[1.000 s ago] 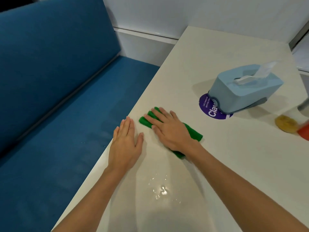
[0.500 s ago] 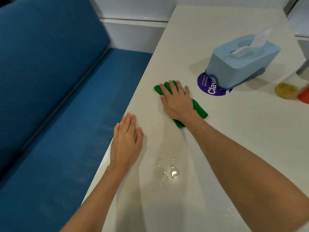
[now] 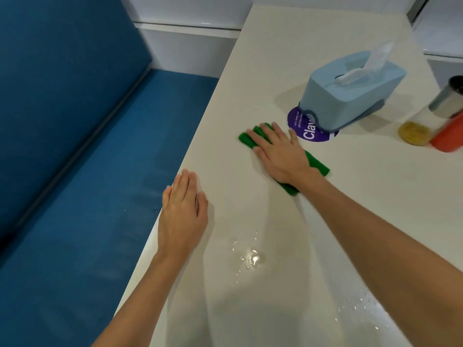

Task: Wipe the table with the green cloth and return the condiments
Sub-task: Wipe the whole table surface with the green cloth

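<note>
In the head view, the green cloth [image 3: 316, 164] is pressed flat on the table [image 3: 275, 58] under the spread, open right hand [image 3: 278, 152], just beside the blue tissue box [image 3: 350, 96]. Nearer than the box, the left hand [image 3: 184, 211] is laid flat and empty at the table's edge. Beyond the box's right end, condiment containers [image 3: 448, 136] are seen.

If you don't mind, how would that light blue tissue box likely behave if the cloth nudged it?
The tissue box sits tilted, one end raised, so it would probably rock or shift easily. It looks like hollow plastic, likely light. The wet table may let it slide.
</note>
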`<act>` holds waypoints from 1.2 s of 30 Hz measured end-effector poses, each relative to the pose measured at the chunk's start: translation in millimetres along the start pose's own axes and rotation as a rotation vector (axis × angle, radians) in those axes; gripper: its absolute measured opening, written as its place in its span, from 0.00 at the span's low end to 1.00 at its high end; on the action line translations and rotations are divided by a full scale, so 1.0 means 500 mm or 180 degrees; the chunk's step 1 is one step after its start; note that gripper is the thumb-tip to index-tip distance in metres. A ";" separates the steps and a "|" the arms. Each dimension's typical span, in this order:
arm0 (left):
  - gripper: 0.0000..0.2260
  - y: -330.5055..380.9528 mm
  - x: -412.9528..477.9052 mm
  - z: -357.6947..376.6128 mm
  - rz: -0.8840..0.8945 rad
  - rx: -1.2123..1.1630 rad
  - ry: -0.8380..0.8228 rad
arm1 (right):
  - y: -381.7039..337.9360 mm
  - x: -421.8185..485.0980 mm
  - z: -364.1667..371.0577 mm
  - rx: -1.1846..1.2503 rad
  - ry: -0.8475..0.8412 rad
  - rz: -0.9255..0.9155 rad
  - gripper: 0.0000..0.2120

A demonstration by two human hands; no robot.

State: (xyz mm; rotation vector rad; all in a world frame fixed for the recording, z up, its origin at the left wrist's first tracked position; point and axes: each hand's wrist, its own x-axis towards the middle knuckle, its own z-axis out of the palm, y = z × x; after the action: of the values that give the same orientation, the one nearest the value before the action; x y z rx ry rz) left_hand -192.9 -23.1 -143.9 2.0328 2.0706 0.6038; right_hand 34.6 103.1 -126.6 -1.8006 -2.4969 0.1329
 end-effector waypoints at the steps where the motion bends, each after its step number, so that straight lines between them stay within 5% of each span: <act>1: 0.21 0.000 -0.001 0.000 -0.0013 -0.0006 0.0000 | -0.026 0.023 0.004 -0.0019 0.0034 0.0138 0.24; 7: 0.20 -0.003 -0.004 -0.011 -0.0159 -0.0248 -0.0122 | -0.190 0.025 0.014 0.0507 -0.0152 -0.0141 0.25; 9: 0.17 0.011 -0.001 -0.027 -0.0387 -0.0682 -0.0079 | -0.187 -0.004 -0.010 0.1493 -0.0288 -0.0205 0.24; 12: 0.20 0.072 0.023 -0.041 -0.0459 -0.0975 0.0227 | -0.122 -0.044 -0.057 0.2923 0.0106 0.0440 0.23; 15: 0.25 0.155 0.091 -0.013 -0.0406 -0.0478 0.0132 | -0.031 -0.077 -0.060 0.2368 0.0519 0.0943 0.24; 20: 0.32 0.262 0.185 0.088 -0.1323 0.0098 -0.0323 | 0.047 -0.135 -0.009 0.0963 0.0237 0.1368 0.26; 24: 0.28 0.272 0.173 0.127 -0.0363 0.0378 -0.0147 | 0.052 -0.135 0.011 0.0511 0.0294 0.1252 0.27; 29: 0.24 0.156 0.106 0.063 0.1626 0.0060 -0.0923 | 0.058 -0.146 0.019 0.0470 0.0286 0.1224 0.27; 32: 0.24 0.059 0.137 0.023 0.1664 0.0069 -0.0936 | 0.056 -0.146 0.018 0.0454 0.0287 0.1196 0.27; 36: 0.25 0.047 0.228 0.037 0.0858 0.0342 -0.0499 | 0.056 -0.140 0.016 0.0373 0.0350 0.1195 0.27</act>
State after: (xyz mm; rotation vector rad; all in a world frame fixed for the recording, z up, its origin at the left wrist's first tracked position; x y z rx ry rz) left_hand -169.7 92.1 -133.4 2.3592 1.7927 0.3639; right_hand 82.5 45.1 -137.6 -2.1392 -2.0109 0.1863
